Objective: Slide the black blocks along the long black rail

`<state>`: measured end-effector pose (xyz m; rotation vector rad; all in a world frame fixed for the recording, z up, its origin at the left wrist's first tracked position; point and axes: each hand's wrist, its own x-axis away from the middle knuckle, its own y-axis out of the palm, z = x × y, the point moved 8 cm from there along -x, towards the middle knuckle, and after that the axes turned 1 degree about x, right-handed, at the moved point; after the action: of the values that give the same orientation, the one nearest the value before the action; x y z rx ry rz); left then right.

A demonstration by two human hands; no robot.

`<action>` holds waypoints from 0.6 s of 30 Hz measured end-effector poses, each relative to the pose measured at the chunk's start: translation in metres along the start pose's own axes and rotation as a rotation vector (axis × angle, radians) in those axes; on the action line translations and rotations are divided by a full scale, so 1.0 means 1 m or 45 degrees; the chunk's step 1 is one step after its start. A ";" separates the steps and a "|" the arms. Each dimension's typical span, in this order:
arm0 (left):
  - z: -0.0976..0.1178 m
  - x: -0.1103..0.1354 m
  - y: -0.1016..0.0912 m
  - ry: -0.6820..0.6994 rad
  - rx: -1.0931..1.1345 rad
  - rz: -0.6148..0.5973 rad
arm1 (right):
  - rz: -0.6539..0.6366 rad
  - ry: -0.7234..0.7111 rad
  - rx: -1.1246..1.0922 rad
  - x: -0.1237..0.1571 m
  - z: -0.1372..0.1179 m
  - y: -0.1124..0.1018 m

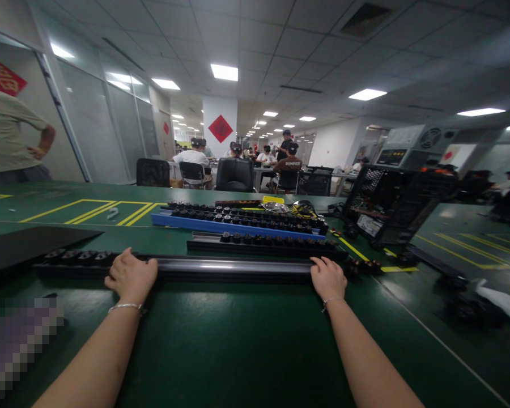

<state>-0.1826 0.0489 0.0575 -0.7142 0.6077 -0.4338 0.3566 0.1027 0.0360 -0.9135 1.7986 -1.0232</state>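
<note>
A long black rail point(233, 267) lies across the green table in front of me. My left hand point(131, 276) is closed over it left of its middle, fingers curled on the top edge. My right hand point(327, 277) grips the rail near its right end. Left of my left hand the rail carries several small black round parts point(77, 256). Both wrists wear thin bracelets.
Behind lie another black rail with round parts point(263, 242) and a blue tray of the same parts point(233, 222). A black wire crate point(391, 204) stands at the right, a dark flat panel point(29, 243) at the left. People sit at desks beyond; a person stands far left.
</note>
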 end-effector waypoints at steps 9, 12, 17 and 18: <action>-0.002 -0.003 0.007 0.007 -0.087 -0.030 | 0.036 0.007 -0.002 0.000 0.000 0.000; -0.002 -0.005 0.008 0.014 -0.106 -0.038 | 0.031 0.003 0.002 0.000 0.001 0.000; 0.001 -0.005 0.005 0.046 -0.103 -0.030 | 0.033 -0.005 0.016 0.000 0.001 0.000; 0.001 -0.005 0.005 0.048 -0.105 -0.037 | 0.030 -0.005 0.018 0.000 0.000 0.000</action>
<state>-0.1843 0.0554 0.0567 -0.7954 0.6540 -0.4520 0.3573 0.1028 0.0363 -0.8831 1.7929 -1.0171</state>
